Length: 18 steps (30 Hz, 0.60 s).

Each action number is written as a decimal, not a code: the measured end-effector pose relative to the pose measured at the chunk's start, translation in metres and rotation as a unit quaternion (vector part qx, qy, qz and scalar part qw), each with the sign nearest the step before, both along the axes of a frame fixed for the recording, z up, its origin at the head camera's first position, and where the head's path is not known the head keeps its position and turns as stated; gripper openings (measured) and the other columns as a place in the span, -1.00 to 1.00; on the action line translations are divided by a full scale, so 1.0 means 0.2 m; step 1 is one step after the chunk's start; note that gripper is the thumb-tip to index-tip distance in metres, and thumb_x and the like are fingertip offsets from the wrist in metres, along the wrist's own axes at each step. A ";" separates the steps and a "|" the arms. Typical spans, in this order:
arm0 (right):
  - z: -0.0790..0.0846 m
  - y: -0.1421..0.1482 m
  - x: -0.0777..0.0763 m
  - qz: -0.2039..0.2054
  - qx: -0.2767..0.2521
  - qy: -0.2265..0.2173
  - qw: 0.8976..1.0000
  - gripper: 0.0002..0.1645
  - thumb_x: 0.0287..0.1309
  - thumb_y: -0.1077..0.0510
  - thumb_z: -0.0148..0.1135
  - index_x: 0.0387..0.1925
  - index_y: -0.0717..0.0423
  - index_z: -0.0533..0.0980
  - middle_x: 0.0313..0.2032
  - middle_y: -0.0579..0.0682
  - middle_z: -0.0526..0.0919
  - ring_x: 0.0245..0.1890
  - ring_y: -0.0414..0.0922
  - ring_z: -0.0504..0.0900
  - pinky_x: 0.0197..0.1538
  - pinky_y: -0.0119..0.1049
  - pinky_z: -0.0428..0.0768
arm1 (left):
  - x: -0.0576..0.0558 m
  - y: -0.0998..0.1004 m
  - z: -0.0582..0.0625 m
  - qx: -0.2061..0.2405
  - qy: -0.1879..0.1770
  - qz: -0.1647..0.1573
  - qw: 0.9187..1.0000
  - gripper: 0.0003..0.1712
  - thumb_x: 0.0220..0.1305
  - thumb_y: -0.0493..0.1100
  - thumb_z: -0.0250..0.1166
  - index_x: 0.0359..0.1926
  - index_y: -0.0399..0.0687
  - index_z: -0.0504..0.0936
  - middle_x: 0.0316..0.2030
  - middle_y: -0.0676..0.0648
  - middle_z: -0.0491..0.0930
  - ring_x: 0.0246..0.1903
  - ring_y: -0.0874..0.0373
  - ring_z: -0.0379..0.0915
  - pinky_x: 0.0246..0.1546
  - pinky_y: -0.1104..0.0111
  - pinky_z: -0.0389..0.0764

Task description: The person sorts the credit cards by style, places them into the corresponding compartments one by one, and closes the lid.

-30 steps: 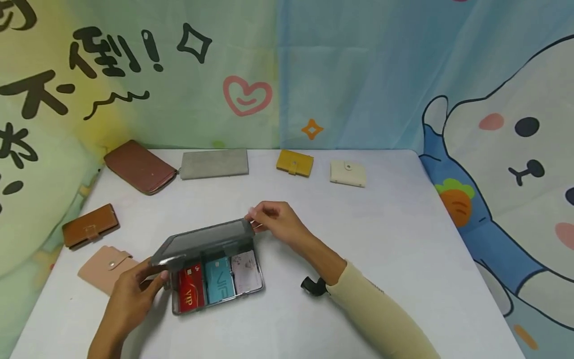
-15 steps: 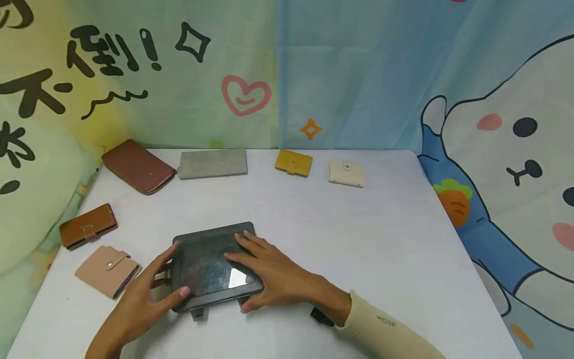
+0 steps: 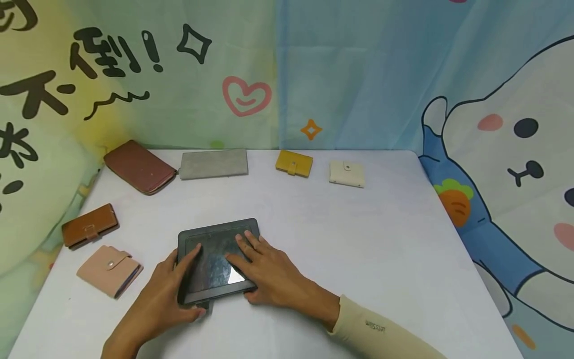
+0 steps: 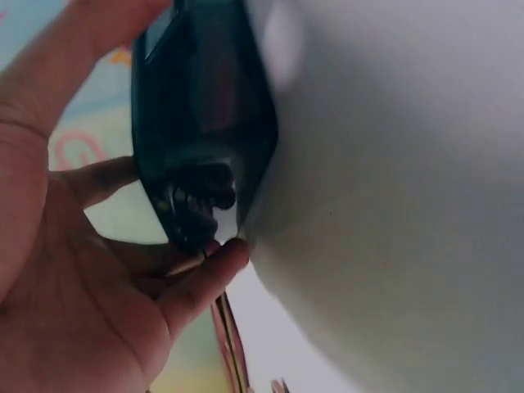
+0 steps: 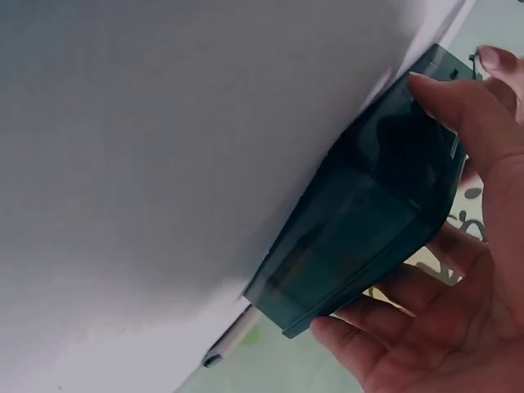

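A dark, see-through card case (image 3: 213, 257) lies closed on the white table (image 3: 367, 239), near the front left. My left hand (image 3: 177, 286) holds its left side, fingers on the lid and thumb curled at the front clasp (image 4: 196, 205). In the left wrist view the case (image 4: 201, 106) fills the top, with my left hand (image 4: 82, 303) round its corner. My right hand (image 3: 264, 271) rests flat on the lid with spread fingers, thumb at the front edge. Seen from the right wrist, the case (image 5: 360, 229) sits under my right hand (image 5: 458, 327). The cards inside are hidden.
Along the table's back edge lie a brown zip wallet (image 3: 140, 167), a grey long wallet (image 3: 214, 163), a yellow card holder (image 3: 294, 163) and a cream one (image 3: 347, 173). A tan wallet (image 3: 89, 226) and a pink one (image 3: 109, 270) lie at the left. A cartoon cloth hangs behind.
The half-raised lid came down and the case is closed, hiding the cards. My right hand went from the lid's back corner to flat on top. My left thumb moved to the front clasp.
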State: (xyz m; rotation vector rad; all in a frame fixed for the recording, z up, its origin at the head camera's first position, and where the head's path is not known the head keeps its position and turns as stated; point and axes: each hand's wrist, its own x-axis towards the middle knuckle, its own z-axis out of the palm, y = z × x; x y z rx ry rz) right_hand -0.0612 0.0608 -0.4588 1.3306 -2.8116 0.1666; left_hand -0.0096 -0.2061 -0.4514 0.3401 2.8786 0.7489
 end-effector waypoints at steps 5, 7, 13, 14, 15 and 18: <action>0.00 0.00 -0.01 -0.012 -0.005 -0.014 1.000 0.14 -0.11 -0.36 0.51 0.48 -0.20 0.25 0.50 0.12 0.19 0.54 0.07 0.11 0.49 -0.06 0.36 | -0.01 0.04 -0.02 -0.070 0.051 -0.003 0.996 0.45 -0.40 0.24 0.69 0.55 0.18 0.11 0.32 -0.57 0.23 0.21 -0.44 0.35 0.01 -0.24 0.60; 0.00 0.00 0.00 -0.015 -0.009 -0.016 1.000 0.13 -0.12 -0.35 0.52 0.47 -0.20 0.26 0.50 0.12 0.20 0.54 0.07 0.11 0.49 -0.06 0.37 | -0.01 0.04 -0.03 -0.096 0.075 -0.007 0.993 0.45 -0.41 0.28 0.67 0.55 0.16 0.13 0.27 -0.56 0.31 0.15 -0.40 0.43 -0.04 -0.19 0.64; 0.00 0.01 0.03 -0.031 -0.024 -0.021 0.999 0.15 -0.15 -0.32 0.56 0.46 -0.19 0.27 0.50 0.13 0.20 0.53 0.08 0.12 0.45 -0.03 0.42 | -0.02 0.03 -0.05 -0.136 0.144 -0.031 0.980 0.44 -0.47 0.41 0.60 0.52 0.17 0.19 0.14 -0.49 0.48 0.02 -0.32 0.55 -0.11 -0.11 0.69; 0.00 0.01 0.03 -0.034 -0.027 -0.022 0.999 0.15 -0.15 -0.31 0.57 0.47 -0.19 0.27 0.50 0.14 0.20 0.53 0.09 0.12 0.44 -0.03 0.43 | -0.02 0.02 -0.06 -0.141 0.150 -0.036 0.978 0.44 -0.47 0.43 0.59 0.52 0.17 0.19 0.13 -0.49 0.49 0.01 -0.32 0.55 -0.11 -0.11 0.69; 0.00 0.01 0.04 -0.037 -0.031 -0.024 0.999 0.15 -0.15 -0.30 0.57 0.47 -0.19 0.27 0.49 0.14 0.21 0.53 0.09 0.12 0.43 -0.02 0.43 | -0.03 0.02 -0.06 -0.145 0.153 -0.040 0.977 0.45 -0.47 0.44 0.59 0.52 0.18 0.19 0.12 -0.49 0.50 0.00 -0.33 0.56 -0.10 -0.12 0.69; 0.00 0.01 0.06 -0.045 -0.040 -0.026 0.998 0.15 -0.15 -0.29 0.58 0.46 -0.16 0.28 0.49 0.17 0.21 0.53 0.11 0.13 0.44 -0.01 0.42 | -0.04 0.01 -0.06 -0.158 0.158 -0.052 0.973 0.46 -0.47 0.48 0.57 0.53 0.19 0.18 0.11 -0.48 0.51 -0.01 -0.34 0.57 -0.07 -0.12 0.69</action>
